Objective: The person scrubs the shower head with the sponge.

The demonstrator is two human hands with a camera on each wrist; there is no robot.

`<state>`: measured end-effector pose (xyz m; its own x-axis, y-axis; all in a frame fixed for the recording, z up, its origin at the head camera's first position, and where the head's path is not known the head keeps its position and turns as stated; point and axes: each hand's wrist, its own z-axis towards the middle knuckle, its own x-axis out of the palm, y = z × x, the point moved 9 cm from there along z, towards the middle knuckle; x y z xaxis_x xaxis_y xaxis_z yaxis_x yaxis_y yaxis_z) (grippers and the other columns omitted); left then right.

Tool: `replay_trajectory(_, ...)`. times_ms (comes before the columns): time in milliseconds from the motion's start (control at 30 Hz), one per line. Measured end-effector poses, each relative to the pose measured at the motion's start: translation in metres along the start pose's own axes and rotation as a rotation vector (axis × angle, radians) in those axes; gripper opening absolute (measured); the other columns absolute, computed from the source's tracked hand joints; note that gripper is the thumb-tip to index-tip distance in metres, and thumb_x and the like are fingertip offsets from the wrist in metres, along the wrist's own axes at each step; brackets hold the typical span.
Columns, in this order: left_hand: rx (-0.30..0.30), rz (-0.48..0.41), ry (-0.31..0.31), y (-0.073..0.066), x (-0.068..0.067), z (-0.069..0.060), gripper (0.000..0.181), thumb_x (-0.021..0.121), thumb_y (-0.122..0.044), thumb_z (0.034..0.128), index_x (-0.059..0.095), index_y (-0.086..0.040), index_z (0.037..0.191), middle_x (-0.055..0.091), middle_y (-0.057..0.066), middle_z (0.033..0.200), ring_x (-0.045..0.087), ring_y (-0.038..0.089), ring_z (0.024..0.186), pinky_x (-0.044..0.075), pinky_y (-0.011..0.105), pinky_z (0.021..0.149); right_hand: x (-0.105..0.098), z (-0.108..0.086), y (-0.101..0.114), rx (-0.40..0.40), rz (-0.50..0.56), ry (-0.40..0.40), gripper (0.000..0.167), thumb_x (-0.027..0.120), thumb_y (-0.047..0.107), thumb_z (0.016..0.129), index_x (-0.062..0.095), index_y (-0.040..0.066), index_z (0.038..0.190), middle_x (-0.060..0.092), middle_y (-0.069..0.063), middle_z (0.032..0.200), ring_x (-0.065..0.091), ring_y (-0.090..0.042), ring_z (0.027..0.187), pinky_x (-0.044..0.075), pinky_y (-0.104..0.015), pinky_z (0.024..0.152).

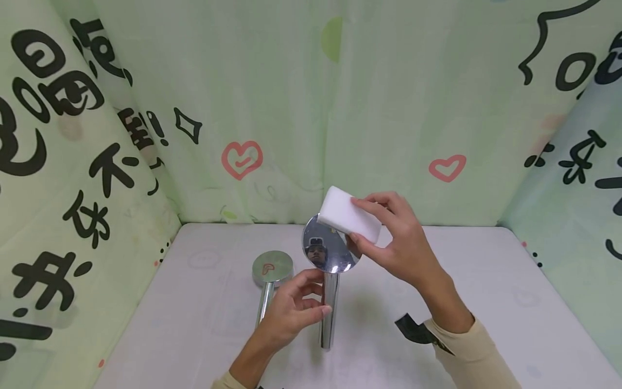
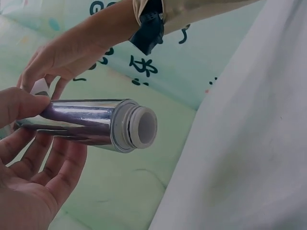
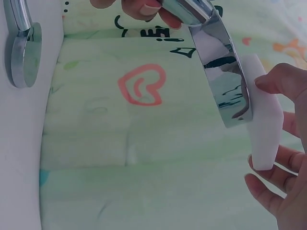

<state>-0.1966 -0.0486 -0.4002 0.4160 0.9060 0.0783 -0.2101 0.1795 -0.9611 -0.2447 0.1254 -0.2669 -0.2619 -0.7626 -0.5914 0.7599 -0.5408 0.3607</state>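
hands (image 1: 296, 308) (image 1: 403, 237): showerhead (image 1: 332, 256) in left, white sponge (image 1: 346, 215) in right

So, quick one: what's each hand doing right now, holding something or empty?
Left hand: closed, gripping the chrome shower head by its handle.
Right hand: closed, holding the white sponge against the shower head's round face.

One shower head (image 1: 272, 263) is lying on the desk (image 1: 486, 302), left of the held shower head (image 1: 330, 259). The left hand (image 1: 296, 309) is gripping its handle (image 1: 328, 332); the right hand (image 1: 400, 240) is holding a block (image 1: 344, 209) against its face. Fabric (image 1: 291, 108) is hanging along the desk's left, right and far sides.
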Motion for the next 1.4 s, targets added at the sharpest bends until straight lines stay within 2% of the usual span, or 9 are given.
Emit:
replay_trajectory(200,-0.022,0.017,0.007,-0.005,0.003,0.005,0.056,0.072,0.003,0.088,0.054,-0.003,0.14,0.056,0.018,0.132,0.06,0.022,0.106,0.059,0.027,0.083,0.007,0.002,0.002,0.0,-0.005,0.033,0.057,0.084,0.018,0.079,0.067,0.017,0.133,0.059,-0.006,0.124,0.052,-0.023,0.115,0.057,-0.042,0.074)
replay_trajectory(433,-0.055,0.014,-0.007,-0.006,0.002,0.008,0.054,0.072,0.002,0.0889,0.055,-0.006,0.14,0.055,0.015,0.131,0.06,0.023,0.106,0.058,0.026,0.082,0.016,0.001,0.008,-0.023,-0.005,0.083,0.055,0.084,0.021,0.08,0.068,0.017,0.132,0.058,-0.005,0.126,0.052,-0.023,0.116,0.057,-0.04,0.078)
replay_trajectory(733,-0.085,-0.064,-0.06,-0.006,-0.004,0.013,0.055,0.071,0.002,0.0891,0.054,-0.004,0.141,0.055,0.013,0.136,0.058,0.024,0.107,0.058,0.026,0.081,0.025,-0.005,0.018,-0.113,-0.025,0.161,0.056,0.081,0.022,0.08,0.066,0.022,0.134,0.058,-0.002,0.126,0.051,-0.022,0.115,0.054,-0.035,0.08)
replay_trajectory(1033,-0.11,-0.071,-0.129,-0.006,-0.013,0.016,0.051,0.072,-0.002,0.0908,0.054,-0.003,0.138,0.057,0.009,0.12,0.057,0.023,0.103,0.055,0.023,0.08,0.031,-0.01,0.03,-0.238,-0.035,0.234,0.056,0.079,0.026,0.082,0.065,0.021,0.136,0.059,-0.003,0.125,0.053,-0.022,0.117,0.051,-0.035,0.084)
replay_trajectory(1400,-0.093,-0.109,-0.097,-0.006,-0.006,0.012,0.053,0.071,0.002,0.0881,0.055,0.0,0.139,0.058,0.011,0.128,0.058,0.024,0.106,0.055,0.024,0.083,0.03,-0.006,0.028,-0.197,-0.054,0.205,0.054,0.077,0.029,0.084,0.065,0.021,0.136,0.06,-0.004,0.125,0.054,-0.023,0.115,0.05,-0.035,0.082)
